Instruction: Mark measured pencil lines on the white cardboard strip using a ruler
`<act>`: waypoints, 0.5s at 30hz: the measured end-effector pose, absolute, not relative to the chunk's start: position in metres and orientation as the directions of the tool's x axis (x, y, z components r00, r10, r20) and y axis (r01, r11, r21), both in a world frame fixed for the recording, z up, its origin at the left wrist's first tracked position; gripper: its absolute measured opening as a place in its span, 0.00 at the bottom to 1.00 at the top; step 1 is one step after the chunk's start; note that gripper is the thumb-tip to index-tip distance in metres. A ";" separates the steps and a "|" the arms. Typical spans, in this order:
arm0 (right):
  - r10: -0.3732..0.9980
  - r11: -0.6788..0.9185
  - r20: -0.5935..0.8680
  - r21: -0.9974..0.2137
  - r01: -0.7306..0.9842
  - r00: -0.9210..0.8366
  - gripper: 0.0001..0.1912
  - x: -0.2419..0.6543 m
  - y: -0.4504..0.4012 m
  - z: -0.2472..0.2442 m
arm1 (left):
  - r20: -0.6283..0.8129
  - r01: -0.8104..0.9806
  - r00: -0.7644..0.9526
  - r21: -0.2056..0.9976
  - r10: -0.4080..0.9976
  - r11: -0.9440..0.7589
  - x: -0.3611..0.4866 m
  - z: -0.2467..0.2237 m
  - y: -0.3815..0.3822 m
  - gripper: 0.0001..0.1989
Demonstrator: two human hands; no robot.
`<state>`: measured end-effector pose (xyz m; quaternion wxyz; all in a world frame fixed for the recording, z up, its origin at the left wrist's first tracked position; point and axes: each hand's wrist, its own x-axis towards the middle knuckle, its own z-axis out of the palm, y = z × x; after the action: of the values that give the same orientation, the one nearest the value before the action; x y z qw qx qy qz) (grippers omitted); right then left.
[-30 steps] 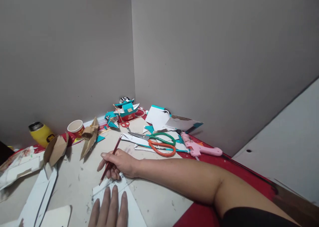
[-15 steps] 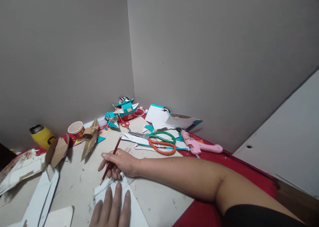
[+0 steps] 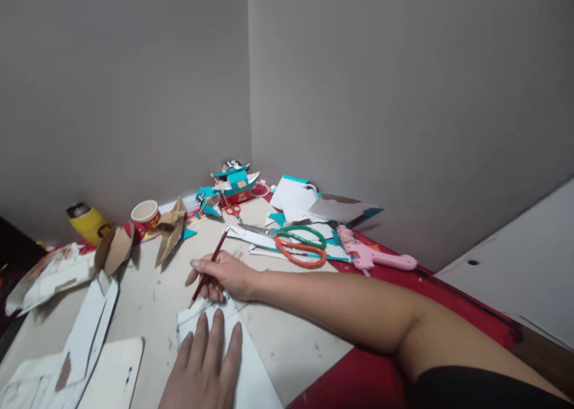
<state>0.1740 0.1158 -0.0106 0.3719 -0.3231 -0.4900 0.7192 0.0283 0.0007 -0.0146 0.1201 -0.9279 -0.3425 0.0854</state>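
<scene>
My right hand (image 3: 226, 275) grips a dark red pencil (image 3: 210, 265), its tip slanting down to the far left corner of a white board (image 3: 258, 373). My left hand (image 3: 204, 361) lies flat on that board with fingers stretched out and apart. Part of a clear ruler seems to lie under the fingers, though I cannot make it out well. Just beyond my right forearm rest large scissors (image 3: 301, 262) with one green and one orange handle. A pink glue gun (image 3: 381, 258) lies on the red cloth to their right.
Along the back stand a yellow bottle (image 3: 89, 225), a paper cup (image 3: 146, 215), folded cardboard pieces (image 3: 171, 232) and a teal paper boat (image 3: 235, 185). White cut boards (image 3: 85, 331) lie at left. Grey panels (image 3: 381, 98) close off the back and right.
My view has tilted down and turned slightly left, so everything sits a little higher and further right. Both hands keep nearly the same pose on the board.
</scene>
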 end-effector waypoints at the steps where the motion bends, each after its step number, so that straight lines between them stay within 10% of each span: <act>1: 0.853 -0.251 -0.106 -0.942 -0.224 -0.511 0.18 0.175 0.114 -0.011 | -0.150 0.635 0.734 -0.196 0.663 -0.747 0.030 -0.006 -0.001 0.34; 6: 0.861 -0.282 -0.122 -0.922 -0.265 -0.493 0.18 0.177 0.112 -0.014 | -0.380 0.737 0.628 0.012 0.679 -0.676 0.042 0.023 -0.007 0.44; 15: 0.886 -0.322 -0.185 -0.905 -0.278 -0.425 0.20 0.183 0.111 -0.007 | -0.254 0.702 0.704 0.115 0.663 -0.702 0.032 0.006 -0.008 0.44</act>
<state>0.1826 0.1114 -0.0069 0.3989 -0.3586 -0.4240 0.7298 0.0320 -0.0079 0.0059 -0.1021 -0.9175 -0.3720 0.0968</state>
